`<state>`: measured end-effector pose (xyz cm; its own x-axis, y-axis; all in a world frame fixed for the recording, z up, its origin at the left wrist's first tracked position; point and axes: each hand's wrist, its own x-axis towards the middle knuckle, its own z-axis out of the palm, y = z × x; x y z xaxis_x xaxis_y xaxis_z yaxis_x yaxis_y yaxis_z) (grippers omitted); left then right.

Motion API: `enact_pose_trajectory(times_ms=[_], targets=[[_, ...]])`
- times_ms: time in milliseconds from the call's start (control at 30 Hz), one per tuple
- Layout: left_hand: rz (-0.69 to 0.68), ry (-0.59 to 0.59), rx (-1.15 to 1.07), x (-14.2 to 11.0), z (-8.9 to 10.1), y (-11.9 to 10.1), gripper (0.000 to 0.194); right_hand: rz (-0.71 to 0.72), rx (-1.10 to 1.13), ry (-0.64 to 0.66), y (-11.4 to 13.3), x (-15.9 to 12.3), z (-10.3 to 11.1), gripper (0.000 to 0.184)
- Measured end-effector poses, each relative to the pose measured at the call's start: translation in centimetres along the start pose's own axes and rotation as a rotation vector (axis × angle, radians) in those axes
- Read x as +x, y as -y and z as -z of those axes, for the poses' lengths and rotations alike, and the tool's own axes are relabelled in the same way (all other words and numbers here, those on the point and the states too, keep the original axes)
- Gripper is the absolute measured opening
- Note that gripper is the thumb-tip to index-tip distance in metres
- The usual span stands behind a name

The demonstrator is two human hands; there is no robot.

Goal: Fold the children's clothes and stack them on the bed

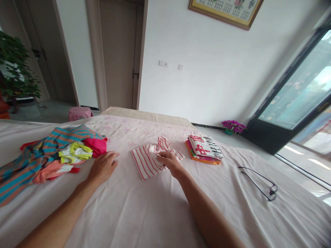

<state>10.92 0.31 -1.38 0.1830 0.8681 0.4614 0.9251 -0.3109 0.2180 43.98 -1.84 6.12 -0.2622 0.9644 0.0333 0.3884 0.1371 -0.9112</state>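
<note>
A white garment with red stripes [146, 162] lies partly folded in the middle of the bed, its upper edge bunched up. My right hand [169, 162] pinches that cloth near its right side, fingers closed. My left hand [103, 167] rests on the sheet beside a loose heap of clothes, fingers stretched out and holding nothing. In the heap are a blue-and-brown striped garment [71, 136], a white piece with yellow-green trim [76, 153], a bright pink piece [97, 146] and a coral piece [48, 171]. Right of the striped garment sits a folded stack of clothes [204, 150], white with printed characters on top.
Eyeglasses [261, 184] with open temples lie on the light pink sheet [144, 213] at the right. Beyond the bed stand a pink stool [80, 113] and a pot of purple flowers [233, 126]. A leafy plant [18, 69] is at the far left.
</note>
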Motion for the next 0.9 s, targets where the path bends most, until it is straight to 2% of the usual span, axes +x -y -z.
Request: enact_pose_trajectory(times_ms=[67, 100, 133, 200, 267, 333, 433, 600, 667, 767, 833, 900], targets=[[0.005, 0.002, -0.002, 0.0, 0.0, 0.0, 0.041, 0.064, 0.248, 0.187, 0.9, 0.0, -0.1, 0.032], [0.008, 0.004, -0.003, -0.1, 0.0, 0.0, 0.041, 0.081, 0.290, 0.225, 1.2, 0.0, -0.1, 0.036], [0.011, 0.006, -0.007, -0.1, 0.0, 0.0, 0.042, 0.086, 0.281, 0.208, 1.3, 0.2, -0.1, 0.037], [0.016, 0.010, -0.036, 0.0, 0.1, -0.1, 0.042, 0.063, 0.109, 0.034, 0.8, 0.6, 0.2, 0.033], [0.041, -0.006, -0.100, 0.2, 0.3, -0.1, 0.043, 0.032, -0.208, -0.210, -0.4, 0.9, 0.6, 0.027], [0.075, -0.049, -0.189, 0.3, 0.6, -0.3, 0.047, 0.035, -0.528, -0.356, -1.7, 1.1, 0.9, 0.028], [0.102, -0.084, -0.331, 0.2, 1.3, -1.3, 0.050, 0.085, -0.804, -0.353, -2.7, 0.8, 0.9, 0.032], [0.092, 0.061, -0.471, -0.8, 2.5, -6.0, 0.052, 0.103, -0.950, -0.316, -2.6, 0.8, 0.2, 0.016], [0.028, 0.103, -0.437, -1.1, 2.6, -8.1, 0.053, 0.162, -0.930, -0.289, -2.5, 0.9, 0.0, 0.016], [-0.012, 0.133, -0.347, -1.3, 2.2, -9.8, 0.029, 0.279, -0.776, -0.282, -2.4, 1.0, 0.0, 0.022], [0.071, 0.136, -0.346, -1.0, 1.9, -9.4, 0.017, 0.293, -0.563, -0.293, -2.1, 0.9, 0.3, 0.025], [0.242, 0.055, -0.453, -0.5, 1.8, -8.2, 0.018, 0.247, -0.273, -0.278, -1.6, 0.7, 0.9, 0.026]])
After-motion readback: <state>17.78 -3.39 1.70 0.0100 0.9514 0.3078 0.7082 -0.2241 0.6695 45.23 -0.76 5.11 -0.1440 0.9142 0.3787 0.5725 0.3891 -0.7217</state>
